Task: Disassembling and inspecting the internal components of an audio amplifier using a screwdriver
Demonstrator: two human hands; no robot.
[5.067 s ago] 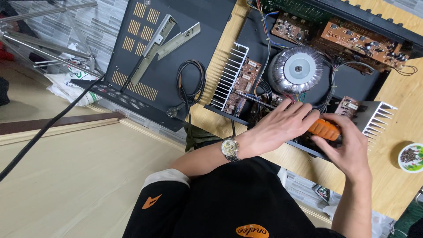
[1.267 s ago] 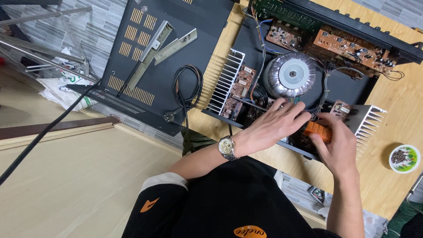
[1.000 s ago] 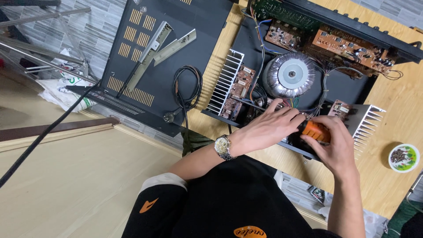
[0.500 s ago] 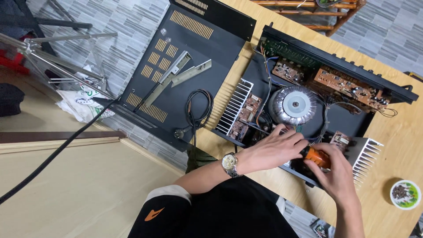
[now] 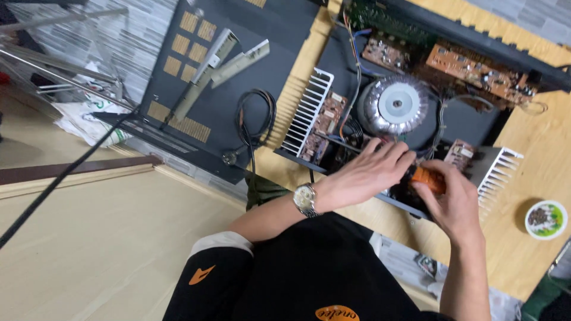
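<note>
Wooden bench [image 5: 535, 178] fills your head view, with an opened amplifier chassis [image 5: 470, 128] lying on it. By the bench's right edge sits a small round white-and-green tub [image 5: 545, 219] of dark bits. Your right hand [image 5: 453, 199] is clenched around an orange-handled screwdriver [image 5: 426, 178] at the chassis's near edge. Your left hand [image 5: 369, 172], wristwatch [image 5: 306, 198] on, rests with its fingers spread just beside it, touching the handle's tip. Behind your hands sit a silver ring transformer [image 5: 394, 106] and white finned heatsinks [image 5: 307, 111]; the removed black cover [image 5: 238, 71] lies left.
</note>
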